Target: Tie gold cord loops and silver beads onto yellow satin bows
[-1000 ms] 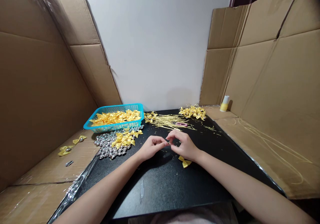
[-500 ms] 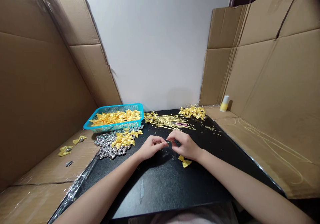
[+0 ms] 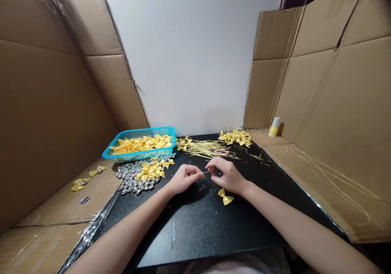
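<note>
Beyond the loose bow (image 3: 226,197), the left hand (image 3: 185,179) and right hand (image 3: 226,176) pinched a yellow strand (image 3: 207,171), each grip closed.

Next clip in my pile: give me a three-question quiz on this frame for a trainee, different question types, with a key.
1. Open: What thin thing runs between the left hand and the right hand?
2. True or false: Silver beads lie in front of the blue basket, on the side nearer the person.
3. Multiple choice: The lone yellow bow on the black table lies nearest to:
A) the left hand
B) the right hand
C) the blue basket

Key:
1. A thin yellow strand.
2. True.
3. B.
</note>
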Available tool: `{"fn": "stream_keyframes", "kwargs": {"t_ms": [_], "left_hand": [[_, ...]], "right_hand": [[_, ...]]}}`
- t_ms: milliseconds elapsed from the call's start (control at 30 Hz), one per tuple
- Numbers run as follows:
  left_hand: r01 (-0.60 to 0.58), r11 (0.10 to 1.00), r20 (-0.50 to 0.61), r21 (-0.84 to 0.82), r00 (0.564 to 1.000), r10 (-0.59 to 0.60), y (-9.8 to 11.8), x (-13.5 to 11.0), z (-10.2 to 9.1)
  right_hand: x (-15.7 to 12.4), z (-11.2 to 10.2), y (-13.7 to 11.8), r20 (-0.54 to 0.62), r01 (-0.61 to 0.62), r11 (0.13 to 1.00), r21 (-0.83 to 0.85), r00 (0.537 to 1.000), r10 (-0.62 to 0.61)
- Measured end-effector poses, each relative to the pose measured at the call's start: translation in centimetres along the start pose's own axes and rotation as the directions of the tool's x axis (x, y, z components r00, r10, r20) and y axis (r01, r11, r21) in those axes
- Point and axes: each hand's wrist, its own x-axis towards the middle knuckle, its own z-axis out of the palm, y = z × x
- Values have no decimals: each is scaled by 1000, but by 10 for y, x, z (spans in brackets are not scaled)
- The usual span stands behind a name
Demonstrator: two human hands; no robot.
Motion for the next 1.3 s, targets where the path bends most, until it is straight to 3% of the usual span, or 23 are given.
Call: {"fn": "stream_keyframes", "kwargs": {"t_ms": [400, 633, 733, 933, 1300], "left_hand": [[-49, 999, -58, -5, 997, 49, 11, -3, 1], [-16, 999, -92, -33, 996, 13, 12, -6, -1], [-18, 999, -80, -33, 997, 16, 13, -5, 2], [-39, 999, -24, -26, 999, 38, 16, -6, 4], [0, 998, -13, -56, 1000, 0, 5, -3, -4]], "right_hand": [[3, -7, 2, -67, -66, 997, -33, 996, 63], [7, -21, 11, -235, -211, 977, 6, 950, 207], [7, -21, 13, -161, -225, 974, -2, 962, 222], [2, -5, 7, 154, -189, 981, 46, 971, 180], [5, -14, 12, 125, -123, 992, 29, 985, 119]]}}
